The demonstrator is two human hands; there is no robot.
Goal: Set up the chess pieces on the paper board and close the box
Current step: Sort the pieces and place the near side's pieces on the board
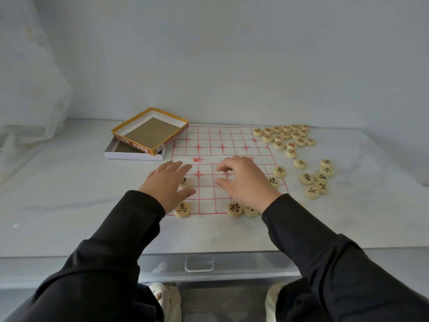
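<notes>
Head view, one entry.

- Paper board (222, 145): thin creased sheet with a red grid, lying flat on the white tabletop (69, 194).
- My left hand (168, 182): fingers straight and released, over the board's near-left part.
- My right hand (246, 180): fingers loosely curved, grasping nothing I could see, over its near middle.
- Placed discs (235, 208): smooth, pale, round and inked black, on the board's near rows.
- Loose black discs (316, 177): right of the board.
- Red discs (285, 138): off its far-right corner.
- Box (151, 131): two shallow cardboard trays, stacked askew at the board's far-left corner.

Risk, as I judged it: the sheet was light, so a dragging palm or sleeve could shift it and slide the placed discs off their crossings.
</notes>
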